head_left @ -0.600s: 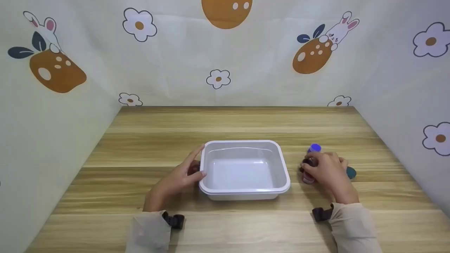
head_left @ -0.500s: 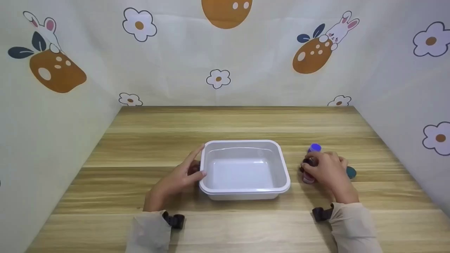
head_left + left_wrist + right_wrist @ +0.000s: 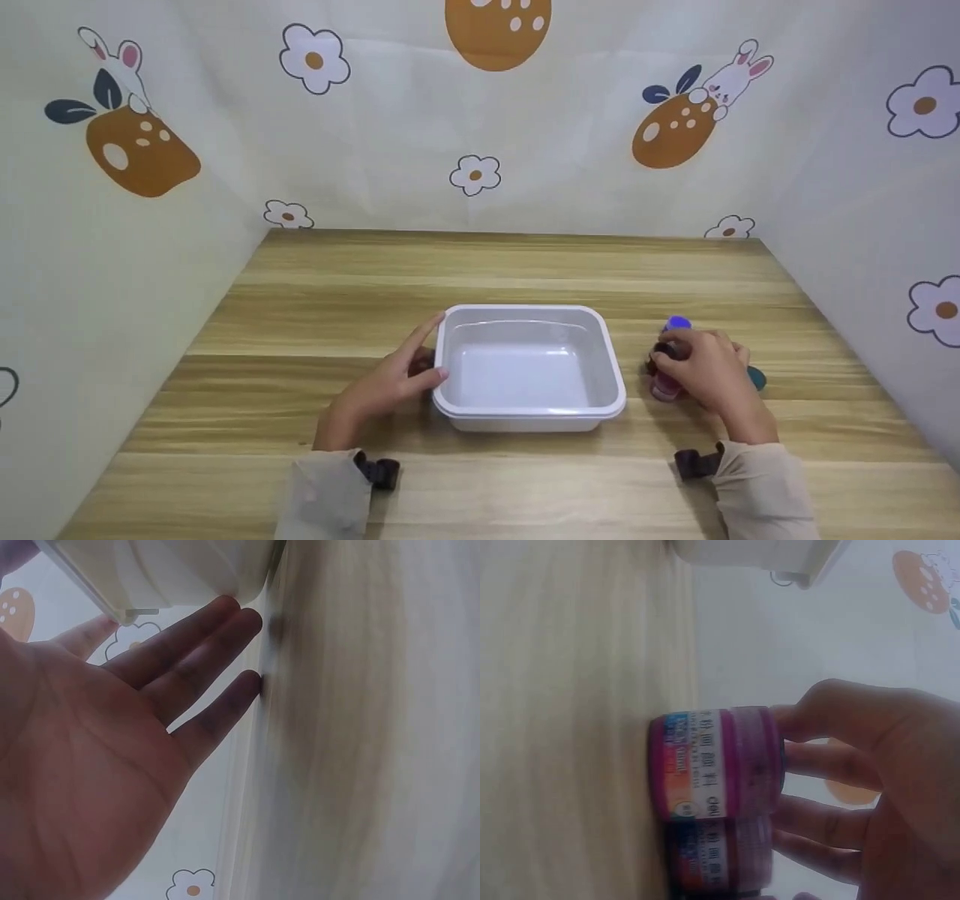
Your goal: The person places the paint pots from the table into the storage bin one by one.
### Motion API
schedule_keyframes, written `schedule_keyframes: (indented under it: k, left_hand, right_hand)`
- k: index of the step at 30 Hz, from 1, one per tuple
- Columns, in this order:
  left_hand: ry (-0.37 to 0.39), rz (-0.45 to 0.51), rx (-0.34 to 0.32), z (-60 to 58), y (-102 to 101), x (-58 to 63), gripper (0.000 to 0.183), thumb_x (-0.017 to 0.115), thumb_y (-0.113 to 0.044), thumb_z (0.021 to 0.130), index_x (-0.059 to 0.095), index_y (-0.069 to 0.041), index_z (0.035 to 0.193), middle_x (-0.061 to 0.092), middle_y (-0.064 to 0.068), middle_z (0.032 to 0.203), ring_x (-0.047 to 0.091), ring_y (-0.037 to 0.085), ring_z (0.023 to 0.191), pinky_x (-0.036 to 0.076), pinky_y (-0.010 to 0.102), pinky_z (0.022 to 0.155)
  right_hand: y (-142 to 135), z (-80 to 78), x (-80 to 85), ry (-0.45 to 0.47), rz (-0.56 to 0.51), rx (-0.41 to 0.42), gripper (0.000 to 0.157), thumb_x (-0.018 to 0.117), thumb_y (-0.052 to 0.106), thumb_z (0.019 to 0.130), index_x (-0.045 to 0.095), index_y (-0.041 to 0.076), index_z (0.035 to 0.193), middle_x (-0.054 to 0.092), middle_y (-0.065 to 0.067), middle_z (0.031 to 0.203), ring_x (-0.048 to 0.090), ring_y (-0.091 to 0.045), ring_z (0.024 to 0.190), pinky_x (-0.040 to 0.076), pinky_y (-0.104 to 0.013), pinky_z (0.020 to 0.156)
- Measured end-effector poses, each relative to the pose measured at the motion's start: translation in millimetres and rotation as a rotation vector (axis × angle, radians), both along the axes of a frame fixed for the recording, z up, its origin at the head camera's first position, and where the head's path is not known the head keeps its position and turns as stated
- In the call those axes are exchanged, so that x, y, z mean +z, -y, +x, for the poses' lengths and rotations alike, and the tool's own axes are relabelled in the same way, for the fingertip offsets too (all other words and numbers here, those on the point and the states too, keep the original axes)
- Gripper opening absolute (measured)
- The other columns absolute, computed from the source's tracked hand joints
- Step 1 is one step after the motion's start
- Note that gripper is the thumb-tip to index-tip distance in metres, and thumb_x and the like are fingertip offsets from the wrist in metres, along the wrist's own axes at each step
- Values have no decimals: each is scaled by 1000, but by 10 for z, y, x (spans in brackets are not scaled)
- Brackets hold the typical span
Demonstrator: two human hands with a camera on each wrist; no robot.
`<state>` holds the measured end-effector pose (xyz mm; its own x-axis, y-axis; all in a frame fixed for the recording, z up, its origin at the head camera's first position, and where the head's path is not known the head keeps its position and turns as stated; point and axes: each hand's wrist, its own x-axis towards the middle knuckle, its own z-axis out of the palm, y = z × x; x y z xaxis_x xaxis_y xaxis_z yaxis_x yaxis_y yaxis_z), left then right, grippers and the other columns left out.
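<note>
A white plastic tub (image 3: 529, 412) sits at mid-table. My left hand (image 3: 384, 384) rests against its left side, thumb and index finger on the rim; in the left wrist view the other fingers (image 3: 202, 652) extend straight below. To the right of the tub, my right hand (image 3: 712, 367) pinches a dark-topped paint jar (image 3: 661, 352) between thumb and fingers. A magenta paint jar (image 3: 694, 765) stands just nearer, partly covering another jar (image 3: 712, 859) in the right wrist view. Beyond the hand shows a blue-topped jar (image 3: 678, 322); a green-topped one (image 3: 757, 378) is half hidden by the hand.
The wood-grain table (image 3: 495, 262) is enclosed by pale cloth walls (image 3: 390, 180) with flower, rabbit and orange fruit prints. A black wrist camera (image 3: 381, 473) is strapped to the left wrist and another camera (image 3: 694, 465) to the right.
The head view has shifted slightly, so the scene sits a little lower and farther right. Both hands keep about the same places relative to the tub and jars.
</note>
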<state>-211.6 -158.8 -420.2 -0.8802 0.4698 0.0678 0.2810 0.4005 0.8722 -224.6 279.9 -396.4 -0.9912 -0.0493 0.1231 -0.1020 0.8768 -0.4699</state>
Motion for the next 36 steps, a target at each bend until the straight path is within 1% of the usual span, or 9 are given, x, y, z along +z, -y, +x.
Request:
schedule_keyframes:
  k: [4, 7, 8, 12, 16, 22, 26, 30, 36]
  left_hand:
    - [-13, 3, -10, -6, -32, -4, 78, 59, -30, 99, 12, -20, 160, 58, 24, 131, 56, 31, 121, 44, 51, 102]
    - [-26, 2, -18, -15, -48, -6, 77, 58, -30, 99, 12, -19, 160, 57, 25, 132, 56, 33, 122, 43, 53, 103]
    - [-27, -3, -17, -18, -51, -5, 77, 58, -30, 99, 12, -20, 160, 57, 25, 133, 55, 33, 123, 43, 54, 104]
    - [-18, -18, -2, -10, -53, 2, 78, 58, -32, 99, 12, -23, 160, 56, 24, 134, 55, 33, 124, 42, 55, 104]
    - [-21, -24, 0, 1, -32, 5, 77, 58, -31, 99, 12, -22, 160, 58, 24, 131, 55, 33, 122, 43, 55, 104]
    - [-17, -14, 2, 21, -1, 27, 77, 58, -32, 99, 11, -22, 160, 56, 25, 133, 55, 33, 122, 42, 55, 104]
    - [-13, -22, 6, 38, 14, 15, 78, 58, -35, 99, 10, -23, 160, 55, 25, 135, 54, 34, 125, 42, 55, 105]
    - [-15, -11, 1, 37, 22, -7, 78, 58, -35, 99, 10, -23, 160, 56, 25, 134, 54, 34, 125, 42, 54, 104]
    - [5, 11, -9, 5, -18, -23, 77, 57, -32, 99, 11, -21, 160, 57, 24, 133, 55, 33, 123, 45, 53, 102]
  right_hand:
    - [-15, 16, 89, -40, -8, 26, 36, 71, 24, 90, 69, 2, 118, 66, -28, 117, 56, -48, 113, 34, -65, 98]
    - [-13, 21, 169, -45, -14, 43, 36, 70, 25, 90, 69, 3, 119, 67, -27, 115, 62, -44, 106, 47, -60, 90]
    - [-9, 24, 198, -36, -17, 46, 36, 69, 25, 90, 68, 3, 119, 67, -26, 115, 62, -43, 104, 48, -60, 89]
    - [47, 28, 322, -34, -10, 59, 37, 69, 25, 90, 68, 5, 120, 70, -23, 108, 65, -35, 93, 51, -55, 82]
    - [157, 11, 498, -29, -19, 117, 39, 68, 22, 91, 65, 2, 124, 71, -22, 103, 68, -28, 82, 54, -51, 78]
    - [448, -81, 857, -63, -35, 243, 38, 65, 15, 89, 65, -3, 122, 70, -21, 104, 70, -32, 88, 56, -47, 78]
    - [730, -140, 1050, -37, -33, 329, 33, 65, 15, 88, 69, 0, 118, 72, -17, 103, 69, -27, 88, 56, -41, 74]
    - [1018, -223, 1125, -26, -13, 425, 30, 67, 16, 88, 71, 2, 115, 72, -13, 100, 68, -23, 85, 55, -37, 72]
    - [1383, -379, 1139, -43, 11, 588, 27, 69, 12, 85, 72, 3, 110, 73, -10, 97, 70, -21, 86, 57, -37, 76]
